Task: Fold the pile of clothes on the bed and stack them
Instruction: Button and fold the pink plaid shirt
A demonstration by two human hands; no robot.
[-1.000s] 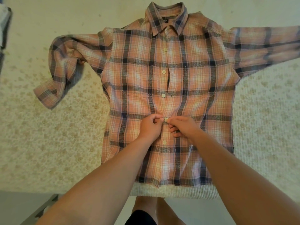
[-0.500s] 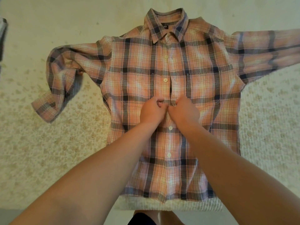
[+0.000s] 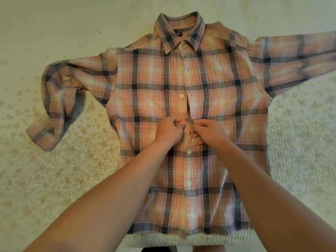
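Observation:
A pink and navy plaid shirt [image 3: 227,99] lies flat, front up, on the bed, collar at the far side and both sleeves spread out. My left hand [image 3: 168,130] pinches the button strip at a white button in the middle of the front. My right hand [image 3: 209,132] pinches the facing buttonhole edge, touching the left hand. Two buttons below my hands are fastened. Two buttons above them are undone, and the front gapes a little there.
The bed cover [image 3: 54,179] is cream with a small floral print and spreads to both sides of the shirt. The left sleeve [image 3: 54,110] is bent back on itself. The bed's near edge [image 3: 181,242] runs just under the hem.
My hands have moved up the shirt front from a lower button to the one above it. The view has moved closer to the shirt.

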